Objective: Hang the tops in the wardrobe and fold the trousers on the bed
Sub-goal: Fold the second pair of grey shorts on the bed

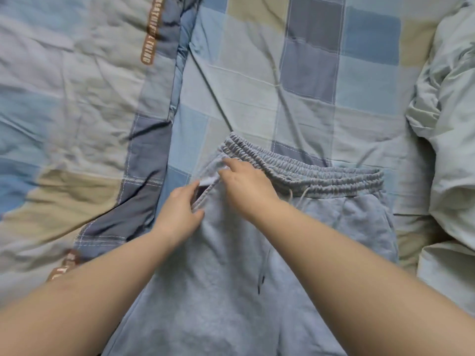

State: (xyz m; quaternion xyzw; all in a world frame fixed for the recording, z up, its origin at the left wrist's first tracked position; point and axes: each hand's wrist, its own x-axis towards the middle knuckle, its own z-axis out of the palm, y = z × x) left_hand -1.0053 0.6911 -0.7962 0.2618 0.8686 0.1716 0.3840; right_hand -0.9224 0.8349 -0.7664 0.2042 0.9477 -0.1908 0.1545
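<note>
Grey-blue jogging trousers point(257, 283) lie flat on the bed, their elastic waistband point(308, 176) away from me and a drawstring trailing down the front. Both hands work at the left side pocket. My left hand point(180, 214) pinches the pocket's edge. My right hand point(244, 183) pinches a bit of white pocket lining just above it. No tops are in view.
A checked blue, grey and beige sheet point(334, 73) covers the bed. A matching quilt point(77, 98) with brown lettered strips lies bunched along the left. Crumpled pale green bedding point(452, 150) is heaped at the right edge.
</note>
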